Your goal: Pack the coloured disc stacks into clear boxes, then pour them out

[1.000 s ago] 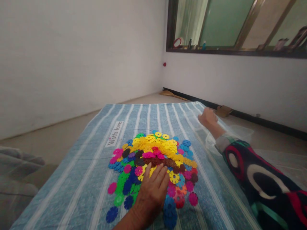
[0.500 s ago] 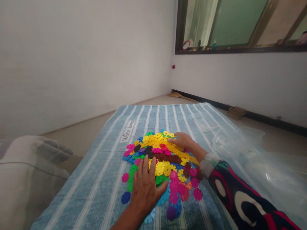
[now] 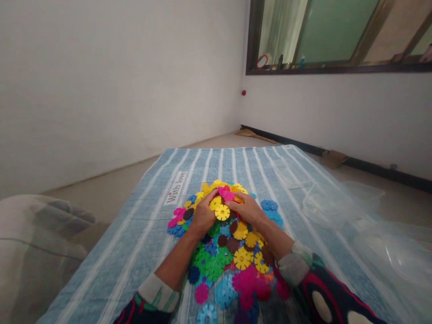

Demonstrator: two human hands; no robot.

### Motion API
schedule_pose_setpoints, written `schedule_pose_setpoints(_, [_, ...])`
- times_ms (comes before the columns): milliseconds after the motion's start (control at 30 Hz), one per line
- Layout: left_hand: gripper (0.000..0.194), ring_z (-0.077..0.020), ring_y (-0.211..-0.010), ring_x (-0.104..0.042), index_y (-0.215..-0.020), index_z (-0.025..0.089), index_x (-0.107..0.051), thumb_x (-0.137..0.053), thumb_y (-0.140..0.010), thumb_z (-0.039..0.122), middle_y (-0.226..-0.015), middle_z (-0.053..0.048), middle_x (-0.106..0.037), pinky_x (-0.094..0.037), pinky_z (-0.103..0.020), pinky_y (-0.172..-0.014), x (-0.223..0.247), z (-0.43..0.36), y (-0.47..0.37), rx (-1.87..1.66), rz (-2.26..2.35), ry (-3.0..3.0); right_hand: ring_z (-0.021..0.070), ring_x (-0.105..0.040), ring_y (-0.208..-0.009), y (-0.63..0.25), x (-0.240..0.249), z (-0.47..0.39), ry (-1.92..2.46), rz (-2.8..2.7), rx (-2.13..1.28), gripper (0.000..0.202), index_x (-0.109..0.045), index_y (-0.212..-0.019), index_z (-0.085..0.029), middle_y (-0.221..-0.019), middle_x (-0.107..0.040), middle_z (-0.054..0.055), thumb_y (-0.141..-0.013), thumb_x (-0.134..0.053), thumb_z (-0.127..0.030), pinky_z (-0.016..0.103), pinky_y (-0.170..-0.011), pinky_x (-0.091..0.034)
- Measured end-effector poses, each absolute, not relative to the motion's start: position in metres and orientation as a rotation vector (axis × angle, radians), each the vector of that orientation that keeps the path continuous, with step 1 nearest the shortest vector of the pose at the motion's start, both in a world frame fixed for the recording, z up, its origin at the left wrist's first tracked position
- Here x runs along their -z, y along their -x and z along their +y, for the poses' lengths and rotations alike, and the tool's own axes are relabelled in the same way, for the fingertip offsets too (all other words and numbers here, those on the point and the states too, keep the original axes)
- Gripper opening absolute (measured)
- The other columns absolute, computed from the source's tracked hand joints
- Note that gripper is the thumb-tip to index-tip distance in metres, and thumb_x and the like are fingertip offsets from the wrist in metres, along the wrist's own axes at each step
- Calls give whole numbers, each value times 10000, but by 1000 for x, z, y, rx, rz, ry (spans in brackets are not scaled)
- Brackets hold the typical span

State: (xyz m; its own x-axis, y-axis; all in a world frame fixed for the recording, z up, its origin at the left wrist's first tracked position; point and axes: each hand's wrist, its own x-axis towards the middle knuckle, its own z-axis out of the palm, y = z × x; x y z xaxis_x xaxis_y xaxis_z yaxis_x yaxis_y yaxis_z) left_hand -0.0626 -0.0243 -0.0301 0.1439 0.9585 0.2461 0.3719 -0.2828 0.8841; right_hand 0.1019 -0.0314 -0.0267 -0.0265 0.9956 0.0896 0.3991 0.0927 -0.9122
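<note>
A heap of flat, notched plastic discs point(image 3: 216, 265) in yellow, green, blue, pink and brown lies on a blue striped cloth point(image 3: 135, 252). My left hand point(image 3: 204, 212) is at the upper part of the heap, its fingers curled round yellow discs point(image 3: 222, 212). Facing it from the right, my right hand point(image 3: 248, 209) has its fingers bent round the same cluster. Pink discs point(image 3: 226, 193) show between the two hands. Some fingertips are hidden among the discs.
Clear plastic containers point(image 3: 327, 202) stand along the cloth's right side. A white label point(image 3: 177, 188) reads "With love". Light fabric point(image 3: 37, 256) hangs over something at the left. A cardboard piece point(image 3: 333, 159) lies on the floor by the wall.
My left hand has moved up from the heap's lower part, and my right hand has come slightly down and left. Both have closed round discs, and the pile has shifted and spread toward me.
</note>
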Motion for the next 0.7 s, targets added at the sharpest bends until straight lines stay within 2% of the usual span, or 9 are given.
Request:
schedule_pose_setpoints(167, [673, -282, -1051, -626, -1196, 121, -613, -760, -570, 317, -1144, -115, -678, -490, -416, -941, 9, 1, 71, -968, 1100, -1499, 231, -622, -984, -88, 19, -51, 1403, -1636, -777, 480, -651, -1141, -212, -1076, -685, 41, -661, -652, -207, 377, -910, -482])
schedule_pose_setpoints(333, [563, -252, -984, -647, -1120, 111, -660, -678, -575, 251, -1131, -102, -687, -516, -372, -880, -2, 15, 62, -950, 1158, -1425, 242, -587, -1058, -73, 10, -68, 1321, -1762, -624, 459, -645, -1139, -218, -1109, -646, 75, -688, -612, -140, 410, -960, -457])
schedule_pose_setpoints(433, [514, -243, -999, -639, -1118, 107, -663, -610, -633, 267, -1104, -93, -698, -499, -363, -901, -6, 17, 59, -918, 1177, -1561, 232, -552, -1138, -81, 10, -85, 1240, -1825, -547, 460, -608, -1192, -229, -1183, -609, 86, -739, -579, -154, 407, -994, -441])
schedule_pose_setpoints(533, [494, -249, -977, -643, -1158, 113, -638, -524, -713, 293, -1054, -95, -708, -492, -380, -894, -10, 20, 65, -861, 1324, -1827, 251, -503, -1222, -113, 21, -119, 1316, -1846, -402, 509, -541, -1274, -296, -1305, -541, 80, -777, -553, -192, 438, -1001, -442])
schedule_pose_setpoints(633, [428, -257, -1065, -604, -1116, 144, -651, -476, -761, 305, -1144, -105, -671, -437, -375, -968, -10, 30, 71, -759, 1529, -2204, 327, -459, -1260, -151, 44, -164, 1545, -1874, -241, 692, -455, -1358, -350, -1371, -487, 95, -701, -649, -253, 515, -1002, -428])
schedule_pose_setpoints(700, [443, -284, -1112, -575, -1123, 150, -639, -487, -774, 376, -1199, -131, -639, -411, -392, -988, -8, 38, 69, -593, 1607, -2382, 358, -479, -1232, -165, 62, -188, 1619, -1936, -214, 782, -433, -1384, -325, -1338, -511, 125, -648, -694, -281, 518, -960, -460])
